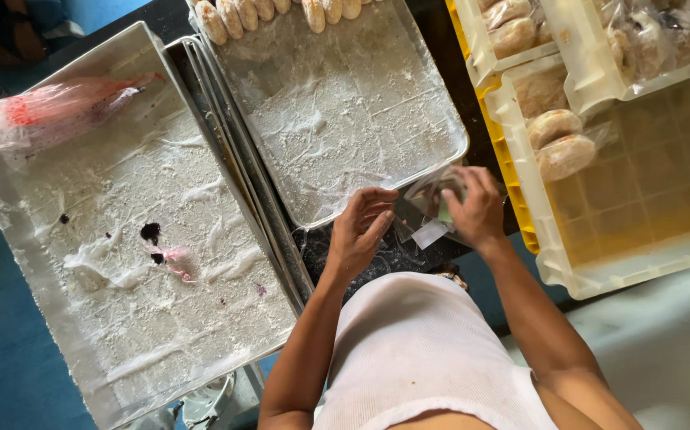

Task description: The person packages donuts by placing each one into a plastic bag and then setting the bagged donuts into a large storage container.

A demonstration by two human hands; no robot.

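In the head view, a small clear plastic bag is being held between the two hands, just over the dark table edge; the right hand is being closed on the bag's upper side, with fingers curled over it; the left hand is being kept half open, its fingertips being bent toward the bag's left edge, and it cannot be told whether the bag is really being pinched there. A white paper slip is being shown under the bag, between the hands.

Just above the hands, a metal tray dusted with white flour is being seen; a row of pale round buns is being kept at its far end, well away from the hands. To the left of the left hand, a bigger floured tray is being seen, with dark purple spots on it and a crumpled plastic bag with red marks at its far corner. To the right of the right hand, a cream plastic crate is being seen; wrapped buns are lying in it, near the right hand. A white ribbed shirt is being worn below the hands.
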